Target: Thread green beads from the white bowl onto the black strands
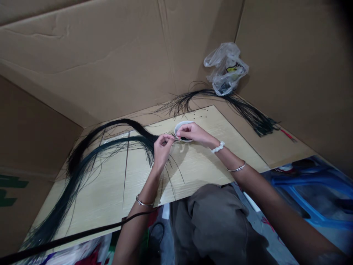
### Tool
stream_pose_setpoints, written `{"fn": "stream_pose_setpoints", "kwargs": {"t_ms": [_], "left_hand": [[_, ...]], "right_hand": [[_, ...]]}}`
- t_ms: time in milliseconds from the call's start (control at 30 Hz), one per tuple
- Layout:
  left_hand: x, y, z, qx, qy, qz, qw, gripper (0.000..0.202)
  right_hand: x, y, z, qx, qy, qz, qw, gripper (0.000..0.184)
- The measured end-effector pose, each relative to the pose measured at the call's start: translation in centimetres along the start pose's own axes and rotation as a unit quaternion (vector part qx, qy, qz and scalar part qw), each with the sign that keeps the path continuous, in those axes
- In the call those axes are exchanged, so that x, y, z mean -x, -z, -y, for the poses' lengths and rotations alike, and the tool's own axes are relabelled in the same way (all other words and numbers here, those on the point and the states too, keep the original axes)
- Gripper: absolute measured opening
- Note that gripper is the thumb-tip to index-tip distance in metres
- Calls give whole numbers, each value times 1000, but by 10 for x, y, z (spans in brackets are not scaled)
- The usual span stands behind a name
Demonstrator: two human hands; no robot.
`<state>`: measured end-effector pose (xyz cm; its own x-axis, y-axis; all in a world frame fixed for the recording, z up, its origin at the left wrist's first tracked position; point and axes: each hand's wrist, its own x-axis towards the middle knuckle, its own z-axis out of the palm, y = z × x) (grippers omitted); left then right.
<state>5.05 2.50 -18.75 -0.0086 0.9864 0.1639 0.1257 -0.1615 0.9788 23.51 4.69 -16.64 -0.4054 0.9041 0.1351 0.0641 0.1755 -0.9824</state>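
My left hand is closed in a pinch on what looks like a thin dark strand, at the end of a long bundle of dark strands. The bundle curves away to the left in a black part and a dark green part. Just right of it, my right hand pinches at the rim of a small white bowl. Dark contents show in the bowl; what the right fingertips hold is too small to make out. The two hands' fingertips nearly meet. Loose strand ends lie below the left wrist.
Under the hands is a pale board, walled by brown cardboard. A second dark strand bundle lies at the back right, beside a clear plastic bag and a red-handled tool. Tiny dark bits dot the board's far edge. A blue stool stands lower right.
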Motion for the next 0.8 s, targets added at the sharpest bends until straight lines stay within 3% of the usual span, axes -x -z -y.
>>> {"fn": "stream_pose_setpoints", "kwargs": {"t_ms": [167, 400, 500, 567, 633, 700, 800], "left_hand": [[-1, 1, 3, 26, 35, 27, 999, 19], [-3, -1, 2, 9, 12, 31, 999, 23], [-3, -1, 2, 10, 11, 20, 1000, 25], [-2, -1, 2, 7, 11, 22, 1000, 26], [-2, -2, 3, 1, 14, 25, 1000, 27], [-1, -2, 4, -4, 15, 28, 999, 28], [-1, -2, 5, -8, 12, 29, 999, 28]], "right_hand": [[-2, 4, -3, 20, 19, -11, 1000, 23], [-3, 4, -4, 49, 47, -19, 998, 26], [-6, 8, -9, 109, 53, -73, 990, 26], [-8, 12, -13, 231, 36, -120, 965, 23], [-9, 15, -17, 384, 12, -132, 914, 19], [-10, 16, -19, 486, -17, -109, 867, 16], [-11, 15, -22, 536, -52, -69, 840, 14]]}}
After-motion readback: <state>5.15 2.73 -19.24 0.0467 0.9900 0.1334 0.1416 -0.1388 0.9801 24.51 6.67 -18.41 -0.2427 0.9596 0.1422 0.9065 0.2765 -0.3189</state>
